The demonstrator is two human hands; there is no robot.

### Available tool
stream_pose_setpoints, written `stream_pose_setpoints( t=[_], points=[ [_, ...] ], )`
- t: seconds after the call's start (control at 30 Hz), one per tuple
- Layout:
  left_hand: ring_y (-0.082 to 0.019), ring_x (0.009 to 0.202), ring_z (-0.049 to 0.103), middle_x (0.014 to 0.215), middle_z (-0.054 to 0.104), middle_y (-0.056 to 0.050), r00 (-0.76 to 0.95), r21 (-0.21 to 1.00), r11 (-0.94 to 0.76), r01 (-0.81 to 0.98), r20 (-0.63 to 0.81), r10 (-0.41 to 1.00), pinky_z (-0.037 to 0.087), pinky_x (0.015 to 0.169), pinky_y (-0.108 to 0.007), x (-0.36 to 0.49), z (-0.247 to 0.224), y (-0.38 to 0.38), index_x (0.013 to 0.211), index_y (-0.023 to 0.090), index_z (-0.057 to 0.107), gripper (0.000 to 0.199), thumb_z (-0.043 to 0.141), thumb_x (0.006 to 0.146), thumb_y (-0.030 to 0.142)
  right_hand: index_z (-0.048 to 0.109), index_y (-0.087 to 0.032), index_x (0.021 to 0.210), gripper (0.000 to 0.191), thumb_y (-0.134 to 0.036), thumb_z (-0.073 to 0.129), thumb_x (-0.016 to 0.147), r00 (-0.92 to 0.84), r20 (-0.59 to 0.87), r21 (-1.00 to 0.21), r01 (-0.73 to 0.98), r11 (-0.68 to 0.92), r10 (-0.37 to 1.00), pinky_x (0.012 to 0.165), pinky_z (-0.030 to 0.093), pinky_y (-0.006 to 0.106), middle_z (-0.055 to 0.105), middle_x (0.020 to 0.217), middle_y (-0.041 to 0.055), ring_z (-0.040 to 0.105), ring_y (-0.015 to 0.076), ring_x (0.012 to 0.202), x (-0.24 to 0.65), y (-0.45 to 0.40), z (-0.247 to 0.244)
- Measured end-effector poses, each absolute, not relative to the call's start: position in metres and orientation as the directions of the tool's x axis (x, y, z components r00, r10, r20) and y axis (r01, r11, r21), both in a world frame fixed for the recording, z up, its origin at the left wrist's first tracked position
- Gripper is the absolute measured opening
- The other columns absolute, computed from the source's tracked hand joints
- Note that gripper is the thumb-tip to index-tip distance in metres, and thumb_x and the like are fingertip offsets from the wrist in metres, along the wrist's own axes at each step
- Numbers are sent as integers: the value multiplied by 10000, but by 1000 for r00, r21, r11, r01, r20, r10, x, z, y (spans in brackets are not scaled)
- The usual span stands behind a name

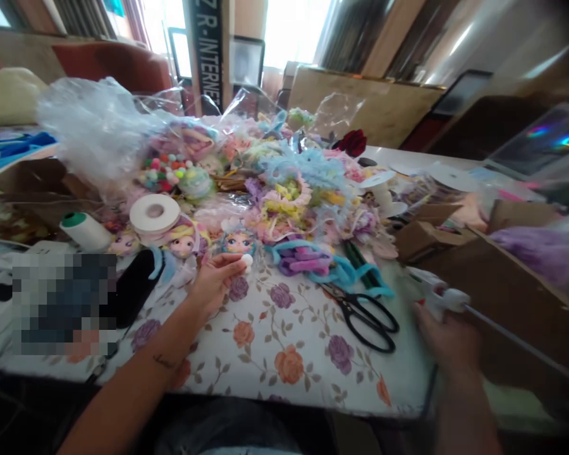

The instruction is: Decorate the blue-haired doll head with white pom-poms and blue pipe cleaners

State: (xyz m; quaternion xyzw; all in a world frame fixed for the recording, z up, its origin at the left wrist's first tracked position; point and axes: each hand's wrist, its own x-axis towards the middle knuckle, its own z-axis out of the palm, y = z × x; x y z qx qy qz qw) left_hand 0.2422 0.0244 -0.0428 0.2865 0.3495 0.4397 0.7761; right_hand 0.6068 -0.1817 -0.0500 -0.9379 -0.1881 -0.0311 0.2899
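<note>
Across the lower half of my head view spreads a table covered with a flowered cloth [308,328], the biggest thing I have. From the left hand [217,278], a heap of pastel ruffles and trimmings [306,167] fills the span from twelve to two o'clock. Next in size, a cardboard box [516,316] stands at three o'clock from the right hand [451,338], and a clear plastic bag [95,126] bulges at eleven o'clock from the left hand. Black scissors [346,311] lie flat between the hands, roughly half past three from the left one, their handles toward me.

I read the right hand as closed around a white glue gun [431,284]; motion blur and the angle hide most of its fingers. The tool's nozzle points to about ten o'clock, and a pale rod or cord runs from its rear toward four.

Smaller again, a doll face [238,242] with blue hair sits at one o'clock from the left hand, just beyond the fingertips; I cannot tell whether they touch. Smallest is the white round piece [247,260]. The left hand has it in a narrow pinch, thumb against fingers, so it shows at the very tips, two o'clock from the palm.
</note>
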Motion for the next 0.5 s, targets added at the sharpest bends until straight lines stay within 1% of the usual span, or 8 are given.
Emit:
stream_pose_setpoints(
  t=[0.03,0.1,0.17,0.23,0.3,0.37,0.43,0.5],
  points=[
    [-93,662,680,748,754,-22,370,746,451,-489,-291,882,554,633,-164,242,-43,25,665,134,732,292,926,450,164,389,-309,526,313,-309,679,646,924,222,-575,381,-724,310,783,440,535,491,513,60,625,414,812,596,-181,-46],
    [-94,666,680,753,755,-23,373,732,460,-502,-297,879,556,634,-163,242,-42,24,664,134,732,292,927,450,165,526,-271,592,167,-338,652,678,917,274,-723,394,-567,289,759,466,511,554,555,72,628,358,729,567,-177,-38],
    [-96,663,681,750,754,-23,371,714,469,-520,-306,877,560,631,-162,242,-41,24,662,132,732,297,930,442,165,638,-235,723,143,-377,647,715,900,218,-901,335,-277,377,611,481,430,622,633,68,571,246,553,529,-170,-34],
    [-102,657,683,746,753,-26,360,699,467,-542,-309,880,565,629,-170,241,-41,24,659,130,730,296,928,441,156,682,-218,843,222,-396,680,709,819,119,-975,204,-92,561,461,420,343,662,673,53,495,173,447,489,-159,-33],
    [-102,652,681,745,752,-31,336,689,455,-564,-312,889,562,631,-172,240,-40,25,664,124,725,282,918,458,129,701,-202,950,304,-381,714,705,635,-3,-995,75,-65,772,434,406,301,680,677,46,506,152,448,453,-145,-35],
    [-95,649,678,743,748,-34,301,677,444,-587,-326,896,552,632,-165,240,-39,26,663,116,717,262,902,480,90,703,-194,1003,335,-390,706,731,437,-90,-996,-30,-85,895,448,425,284,696,712,51,540,149,483,424,-131,-38],
    [-91,648,676,734,743,-28,268,665,433,-609,-341,901,544,631,-160,239,-38,27,662,113,710,256,892,488,66,708,-193,1017,338,-395,695,745,299,-137,-989,-97,-113,944,465,441,275,698,718,49,556,148,510,403,-119,-39],
    [-88,649,674,721,737,-17,242,658,417,-627,-344,907,541,634,-158,238,-36,28,663,114,708,266,896,481,68,717,-197,1002,317,-382,693,746,260,-169,-982,-127,-140,951,496,457,272,681,680,32,548,138,519,389,-113,-39]
  ],
)
